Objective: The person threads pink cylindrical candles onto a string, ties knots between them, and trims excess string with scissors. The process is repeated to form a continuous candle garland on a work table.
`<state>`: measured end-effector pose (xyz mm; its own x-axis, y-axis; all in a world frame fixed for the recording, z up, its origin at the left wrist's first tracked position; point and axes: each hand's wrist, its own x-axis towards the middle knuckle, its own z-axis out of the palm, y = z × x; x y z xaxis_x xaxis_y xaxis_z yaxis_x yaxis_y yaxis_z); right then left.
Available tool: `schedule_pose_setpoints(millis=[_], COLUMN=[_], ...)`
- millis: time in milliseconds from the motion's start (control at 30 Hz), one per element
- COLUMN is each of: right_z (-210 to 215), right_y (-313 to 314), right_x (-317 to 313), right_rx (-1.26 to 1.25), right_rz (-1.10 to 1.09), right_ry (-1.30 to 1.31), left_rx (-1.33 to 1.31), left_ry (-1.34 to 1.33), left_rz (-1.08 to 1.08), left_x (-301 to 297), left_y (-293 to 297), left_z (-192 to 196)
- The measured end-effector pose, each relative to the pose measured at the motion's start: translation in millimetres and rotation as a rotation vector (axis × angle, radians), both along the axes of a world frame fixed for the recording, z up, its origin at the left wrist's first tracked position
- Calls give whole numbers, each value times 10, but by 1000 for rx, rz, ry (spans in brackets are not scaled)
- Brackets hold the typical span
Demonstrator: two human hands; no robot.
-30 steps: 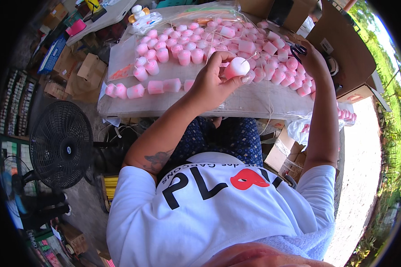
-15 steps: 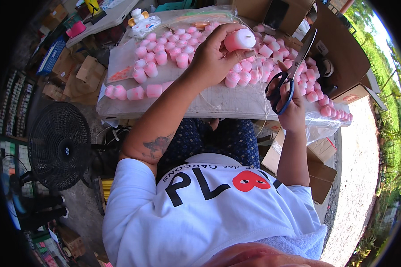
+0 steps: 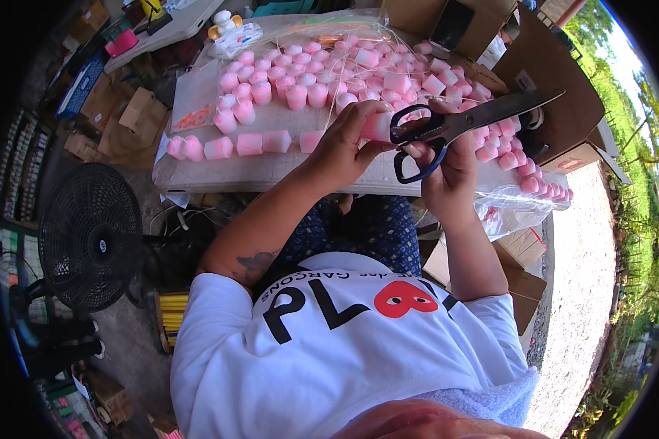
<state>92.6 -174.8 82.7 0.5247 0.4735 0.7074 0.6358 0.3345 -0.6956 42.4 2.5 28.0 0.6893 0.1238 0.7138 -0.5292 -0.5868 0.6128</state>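
Waxy matt pink candle, scissors w/ glossy metal blades, dark plastic handles, cardboard boxes

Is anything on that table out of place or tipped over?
Yes. Most pink candles stand upright in a cluster, but a row near the table's front edge lies on its side, and a few sit on plastic sheet overhanging the right end.

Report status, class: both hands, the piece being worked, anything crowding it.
Left hand grips a pink candle. Right hand holds black scissors beside it. Loose pink candles cover the table behind.
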Motion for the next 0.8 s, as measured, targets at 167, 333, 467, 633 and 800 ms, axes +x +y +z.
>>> schedule_pose_setpoints(millis=[167,333,467,633,800], right_z=[221,163,-73,257,46], right_y=[-64,15,55,7,-6], right_x=[-8,-119,2,-143,20], right_rx=[282,124,95,418,98], right_rz=[-7,52,73,131,25], right_ry=[-51,-5,44,57,-5], left_rx=[-93,-159,-157,-123,-163], left_ry=[30,45,64,40,51], left_rz=[-17,-53,-57,-51,-65], left_x=[-33,16,18,9,36], left_y=[89,101,60,141,119], left_z=[-155,-161,-161,-117,-94])
